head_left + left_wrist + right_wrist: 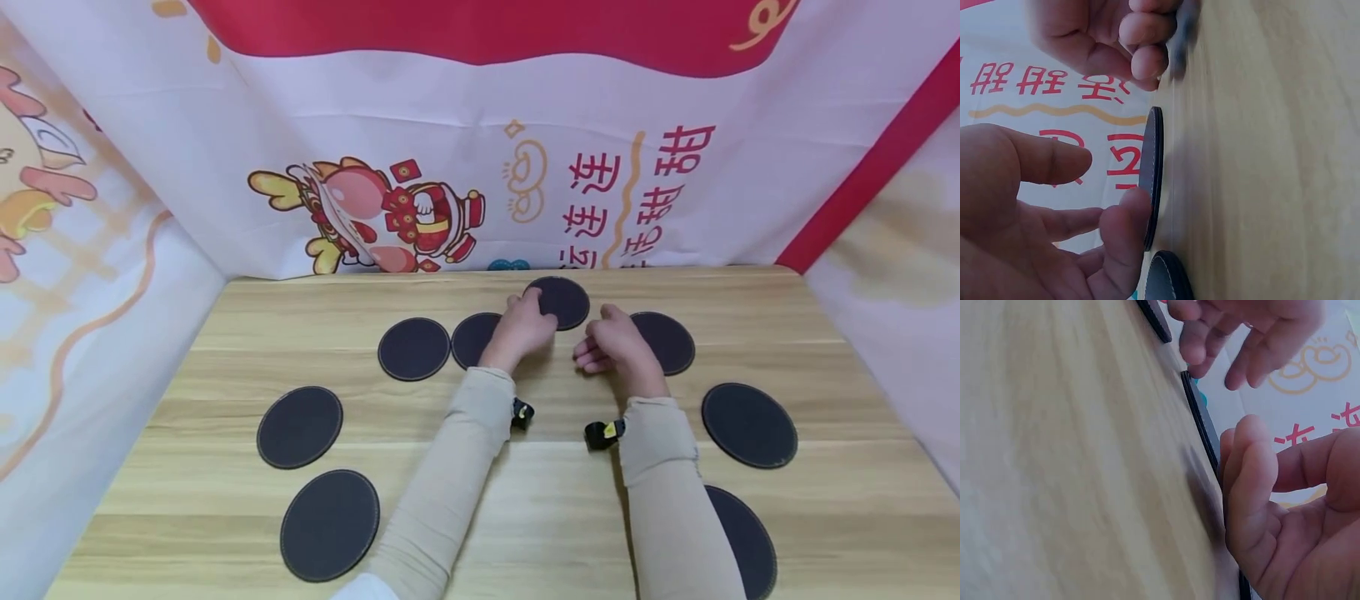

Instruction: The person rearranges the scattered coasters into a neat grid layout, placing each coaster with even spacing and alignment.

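At the far middle of the table lies a round black coaster (pixel 567 304) with a stitched edge. My left hand (pixel 525 325) reaches over its left side, thumb apart from the loosely bent fingers; whether a fingertip touches it I cannot tell. Partly under that hand's outline is a second coaster (pixel 471 337). My right hand (pixel 617 340) hovers just right of the far coaster, fingers relaxed, holding nothing. Behind it, another coaster (pixel 667 343) lies flat. From the left wrist view, the far coaster (pixel 1154 150) shows edge-on beside the left fingers (pixel 1124 234).
More black coasters lie in an arc: one left of centre (pixel 414 349), two at the left, such as the front-left coaster (pixel 330 525), and two at the right, such as the right coaster (pixel 750 425). A printed cloth (pixel 450 108) hangs behind the wooden table (pixel 555 500).
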The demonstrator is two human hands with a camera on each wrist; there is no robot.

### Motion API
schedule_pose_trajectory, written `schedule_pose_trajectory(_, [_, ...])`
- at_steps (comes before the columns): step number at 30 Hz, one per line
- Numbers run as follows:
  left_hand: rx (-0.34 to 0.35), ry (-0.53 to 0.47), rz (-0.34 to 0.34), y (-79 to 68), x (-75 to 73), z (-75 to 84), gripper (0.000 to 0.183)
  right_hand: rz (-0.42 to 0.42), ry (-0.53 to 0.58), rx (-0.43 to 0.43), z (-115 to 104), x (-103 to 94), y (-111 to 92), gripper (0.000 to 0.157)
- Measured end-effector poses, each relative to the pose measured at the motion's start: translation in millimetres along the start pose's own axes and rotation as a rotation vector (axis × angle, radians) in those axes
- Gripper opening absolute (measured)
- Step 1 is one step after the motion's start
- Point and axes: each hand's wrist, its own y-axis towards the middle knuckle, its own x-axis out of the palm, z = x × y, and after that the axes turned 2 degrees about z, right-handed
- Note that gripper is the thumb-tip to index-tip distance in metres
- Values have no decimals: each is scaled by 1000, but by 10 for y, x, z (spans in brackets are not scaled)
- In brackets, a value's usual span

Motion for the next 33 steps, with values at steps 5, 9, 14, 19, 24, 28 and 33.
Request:
schedule_pose_trajectory(5, [-24,-20,42,13,4,-13,62,-27,-13,-10,1,60,16,79])
schedule_pose_trajectory(9, [-21,-97,24,58,3,-48,65,-26,-22,-21,0,104,28,78])
schedule_pose_trajectory(14, [-40,-208,24,96,-11,-98,67,30,23,-29,-2,103,32,67])
schedule_pose_trajectory(19, [-52,-258,87,117,-4,-113,59,129,142,-73,-10,124,22,53])
schedule_pose_trajectory(24, [-45,-520,168,92,-18,-93,48,181,272,-155,-24,138,-5,45])
schedule_pose_trajectory(28, [-54,-732,143,64,-34,-110,49,140,285,-183,-40,83,-29,46])
schedule_pose_trajectory(33, [-44,-793,71,1,-72,-162,51,37,189,-204,-63,-27,-84,58])
